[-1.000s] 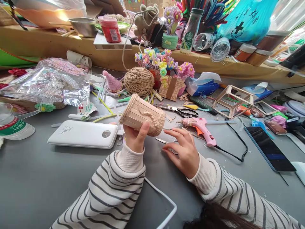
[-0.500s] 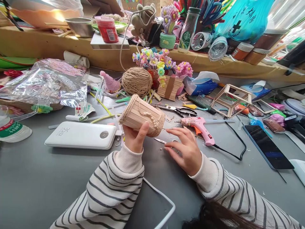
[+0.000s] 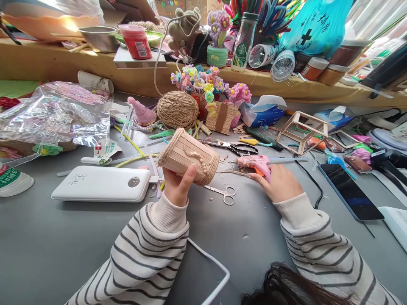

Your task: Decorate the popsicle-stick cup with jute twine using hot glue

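- Grey, smooth desk (image 3: 95,250), littered with pale clippings, backed by a raised ledge wrapped in brown paper (image 3: 136,80); strong light falling in from the upper right.
- Along the back of the desk: round ball of brown jute twine (image 3: 178,109), pink yarn-wrapped cone (image 3: 143,113), bunch of pastel fuzzy flowers (image 3: 200,80), open frame of thin wooden sticks (image 3: 302,133).
- Over the desk's middle, tilted on its side: pale cup of wooden slats (image 3: 178,154), ringed with twine at both ends.
- Left hand (image 3: 176,182) clasping the cup, thumb across the near side, fingers mostly hidden beneath.
- Right hand (image 3: 284,182) over the handle of a pink glue gun with orange trigger (image 3: 261,162), thumb extended beside the trigger; tightness of grip impossible to tell.
- Near the cup: small silver scissors (image 3: 219,191) flat on the desk.
- White rounded plastic power bank (image 3: 98,184), marked "35W", upside down.
- Clear glass bottle with dark cap (image 3: 242,53) on the ledge, bearing a green Starbucks emblem.
- Translucent turquoise plastic bag (image 3: 318,25), printed with a black cross and Chinese characters.
- Red plastic tub (image 3: 135,40) with a white barcode label, lettering too small to read.
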`<control>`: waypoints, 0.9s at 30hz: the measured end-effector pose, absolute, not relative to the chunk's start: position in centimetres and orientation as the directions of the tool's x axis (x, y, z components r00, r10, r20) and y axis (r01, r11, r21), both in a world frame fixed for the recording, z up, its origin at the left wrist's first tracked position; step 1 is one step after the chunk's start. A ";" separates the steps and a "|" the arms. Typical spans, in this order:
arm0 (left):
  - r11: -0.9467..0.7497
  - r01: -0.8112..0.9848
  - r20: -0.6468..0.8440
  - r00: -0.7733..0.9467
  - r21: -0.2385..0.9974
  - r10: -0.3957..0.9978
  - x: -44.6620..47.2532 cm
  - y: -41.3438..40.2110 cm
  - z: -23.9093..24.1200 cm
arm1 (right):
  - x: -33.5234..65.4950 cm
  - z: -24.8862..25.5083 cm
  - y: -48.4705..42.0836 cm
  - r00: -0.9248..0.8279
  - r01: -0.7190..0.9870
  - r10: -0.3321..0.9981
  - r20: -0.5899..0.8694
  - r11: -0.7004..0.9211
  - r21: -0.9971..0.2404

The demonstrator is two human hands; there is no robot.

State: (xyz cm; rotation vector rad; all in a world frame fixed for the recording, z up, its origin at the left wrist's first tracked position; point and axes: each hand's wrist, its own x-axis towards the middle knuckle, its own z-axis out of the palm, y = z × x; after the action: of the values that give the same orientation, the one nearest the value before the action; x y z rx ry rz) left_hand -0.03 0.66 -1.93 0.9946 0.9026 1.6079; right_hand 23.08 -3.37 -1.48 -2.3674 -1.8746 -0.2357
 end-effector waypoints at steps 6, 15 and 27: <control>-0.207 -0.353 0.173 -0.124 0.912 0.977 0.0 0.8 -2.1 | 22.4 -1.7 -2.5 0.269 0.963 0.941 0.208 -0.270 -0.023; -0.192 -0.357 0.172 -0.088 0.914 0.981 0.1 0.4 -2.0 | 24.2 -1.5 -2.3 0.415 0.890 0.863 0.289 -0.320 -0.324; -0.075 -0.320 0.150 0.213 0.944 0.965 -0.1 -0.2 -0.8 | 22.7 1.5 -4.0 0.374 0.886 0.737 0.563 -0.104 -0.451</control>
State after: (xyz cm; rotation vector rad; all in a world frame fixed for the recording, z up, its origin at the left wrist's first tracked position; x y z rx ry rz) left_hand -0.09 -0.15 -0.78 1.1575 0.7501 1.2468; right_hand 22.73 -3.95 1.51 -1.8811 -1.4068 -0.2510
